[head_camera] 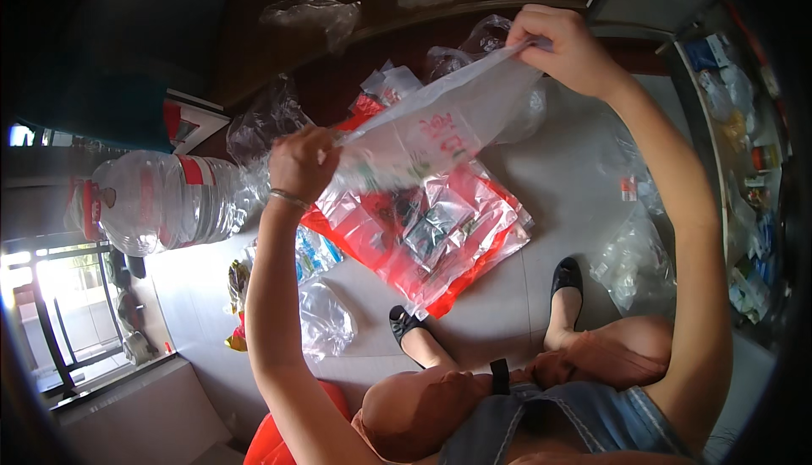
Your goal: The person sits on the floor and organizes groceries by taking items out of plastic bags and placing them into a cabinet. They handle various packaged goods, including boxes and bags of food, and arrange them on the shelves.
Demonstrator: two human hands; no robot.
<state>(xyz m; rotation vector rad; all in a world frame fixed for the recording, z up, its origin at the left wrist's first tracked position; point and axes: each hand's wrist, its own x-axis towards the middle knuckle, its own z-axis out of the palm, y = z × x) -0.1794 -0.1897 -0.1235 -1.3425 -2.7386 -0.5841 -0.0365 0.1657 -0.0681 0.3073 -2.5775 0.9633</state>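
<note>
Stretched between my two hands is a translucent plastic bag [419,129] with red and green printing; its lower edge is blurred. My left hand [304,164], with a bracelet at the wrist, grips one end of it. The opposite upper corner is pinched in my right hand [555,46], which is held higher and farther out. Below the bag, a flat pile of red and clear plastic bags [438,230] lies on the tiled floor, partly hidden by the held bag.
A large clear water bottle [184,198] with a red handle is at left. Crumpled clear bags [634,262] lie on the floor at right, beside an open drawer [736,167] of packets. Another clear bag [327,319] lies near my left shoe [406,325]. More bags [317,11] are on the dark wood ahead.
</note>
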